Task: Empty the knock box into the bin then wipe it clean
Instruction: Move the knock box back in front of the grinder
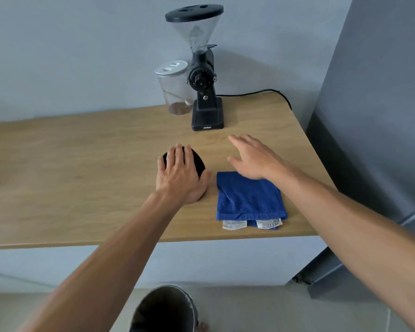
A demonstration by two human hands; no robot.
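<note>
A small black knock box (pixel 198 162) stands on the wooden counter (pixel 82 178), mostly covered by my left hand (pixel 180 176), whose fingers and thumb wrap around it from above. My right hand (pixel 254 159) hovers open with fingers spread, over the far edge of a folded blue cloth (pixel 247 200) that lies just right of the knock box. A grey round bin (pixel 163 310) stands on the floor below the counter's front edge, its inside dark.
A black coffee grinder (pixel 205 92) with a clear hopper stands at the back of the counter, its cable (pixel 261 92) trailing right. A clear lidded jar (pixel 175 89) sits to its left. A grey fridge (pixel 374 140) borders the counter's right end.
</note>
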